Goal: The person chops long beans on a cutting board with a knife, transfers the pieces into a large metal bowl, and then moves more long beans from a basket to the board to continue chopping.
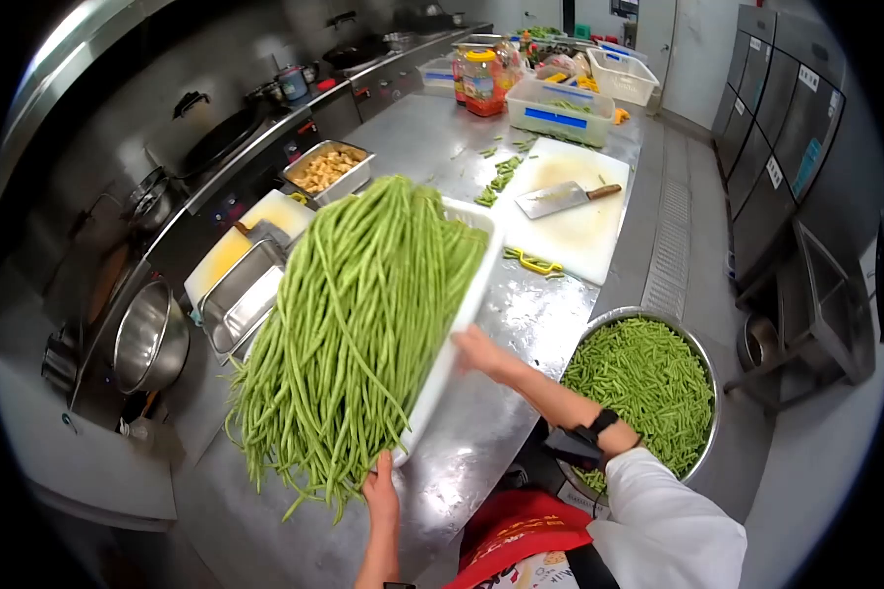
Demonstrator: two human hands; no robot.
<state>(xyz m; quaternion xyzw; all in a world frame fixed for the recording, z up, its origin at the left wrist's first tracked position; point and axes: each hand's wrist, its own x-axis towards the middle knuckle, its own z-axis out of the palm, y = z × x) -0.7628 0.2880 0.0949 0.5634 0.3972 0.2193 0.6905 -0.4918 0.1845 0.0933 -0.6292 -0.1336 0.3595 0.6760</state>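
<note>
A white plastic tub (440, 388), heaped with long green beans (363, 314), is tilted above the steel worktable. The beans hang over its near left edge and hide much of it. My right hand (481, 353) is closed on the tub's right side. At the near end, my left hand (383, 494) grips the tub's corner, thumb up against the hanging beans. Its other fingers are hidden underneath.
A cleaver (558, 199) lies on a white cutting board (570, 236) beside bean pieces and yellow-handled scissors (532, 262). Cut beans (643, 393) fill a large round basin (714, 393) at right. Left are a steel pan (241, 299) and a tray of tan chunks (329, 169).
</note>
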